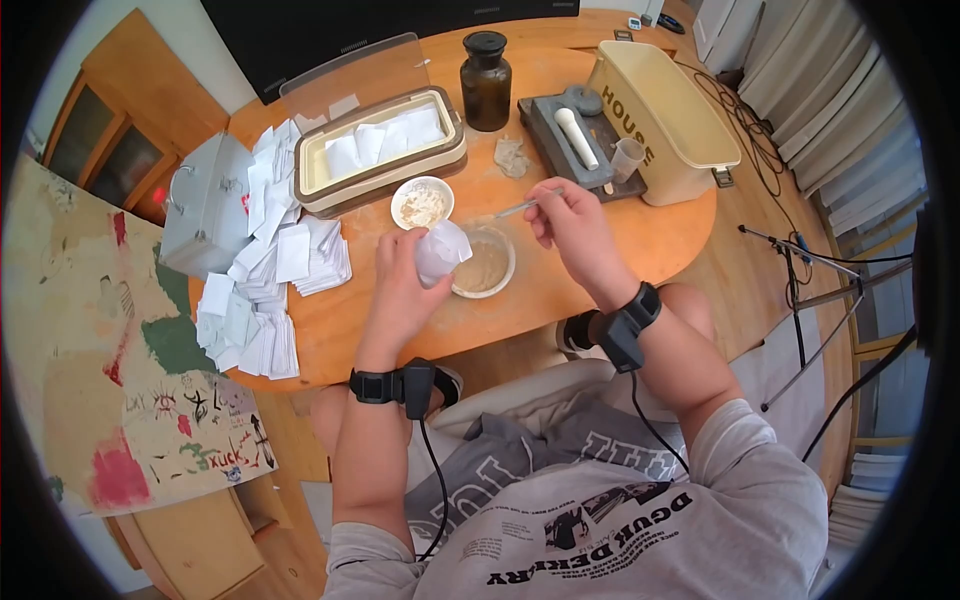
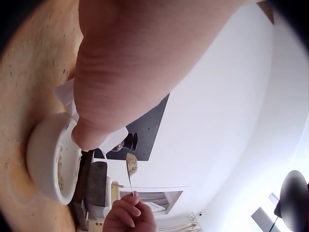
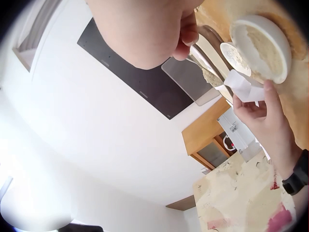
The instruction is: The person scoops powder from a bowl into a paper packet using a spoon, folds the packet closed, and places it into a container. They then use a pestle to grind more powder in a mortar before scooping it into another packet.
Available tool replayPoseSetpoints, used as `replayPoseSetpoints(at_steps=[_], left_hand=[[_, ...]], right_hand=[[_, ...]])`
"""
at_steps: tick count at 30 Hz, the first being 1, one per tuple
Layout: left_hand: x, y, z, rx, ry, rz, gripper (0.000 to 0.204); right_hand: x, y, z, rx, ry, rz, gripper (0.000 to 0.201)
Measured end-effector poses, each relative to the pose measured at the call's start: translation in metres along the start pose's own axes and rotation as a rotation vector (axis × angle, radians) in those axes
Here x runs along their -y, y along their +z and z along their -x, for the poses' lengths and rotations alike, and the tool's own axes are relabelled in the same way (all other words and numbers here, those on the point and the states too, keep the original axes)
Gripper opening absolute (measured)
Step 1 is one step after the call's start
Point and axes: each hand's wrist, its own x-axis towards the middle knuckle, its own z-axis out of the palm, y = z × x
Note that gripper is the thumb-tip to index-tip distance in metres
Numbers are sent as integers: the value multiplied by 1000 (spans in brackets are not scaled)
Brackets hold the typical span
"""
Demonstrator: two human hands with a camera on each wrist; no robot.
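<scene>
My left hand (image 1: 398,290) holds a small folded white paper packet (image 1: 442,252) by its sides, over the near rim of a white bowl (image 1: 513,268) of beige powder. In my right hand (image 1: 572,228), thumb and fingers pinch the thin handle of a small metal spoon (image 1: 518,208). A heap of beige powder (image 2: 133,165) sits on the spoon's tip, as the left wrist view shows. The spoon points toward the packet from the right, apart from it. Just behind the packet stands a smaller white bowl (image 1: 397,203) with pale, lumpy powder.
Stacks of white paper packets (image 1: 262,290) lie at the left beside a silver case (image 1: 207,200). Behind are a lidded cream box (image 1: 310,165) of packets and a dark jar (image 1: 486,85). A grey scale-like device (image 1: 545,125) and a yellow bin (image 1: 690,130) stand at the right.
</scene>
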Motion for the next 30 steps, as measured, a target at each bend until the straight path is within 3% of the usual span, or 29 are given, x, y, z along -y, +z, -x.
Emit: replayPoseSetpoints(at_steps=[2,3,5,8,12,17,20,23,26,30], left_hand=[[-2,2,-1,9,4,14,61],[-2,3,-1,17,2,27,62],[1,5,-2,6,-23,50,62],[13,6,-2,-69,-114,67,63],[15,0,-7,-191,-215,153,64],[18,2,-6,-221,-174,192,62],[17,0,-4,-212,-161,174,63],[17,0,-3,-218,-159,181,64],[18,2,-2,-214,-151,175,64],[17,2,-3,-201,-142,163,63]], right_hand=[[3,19,13,66,-191,426,17],[1,20,18,63,-192,425,17],[-4,23,23,154,-746,751,13],[-1,16,27,43,-701,768,13],[-19,9,21,95,-621,842,13],[-24,10,25,437,-653,834,13],[-2,6,30,340,-586,908,13],[9,6,37,383,-563,899,13],[-6,9,35,467,-617,939,11],[-9,4,29,404,-661,940,9]])
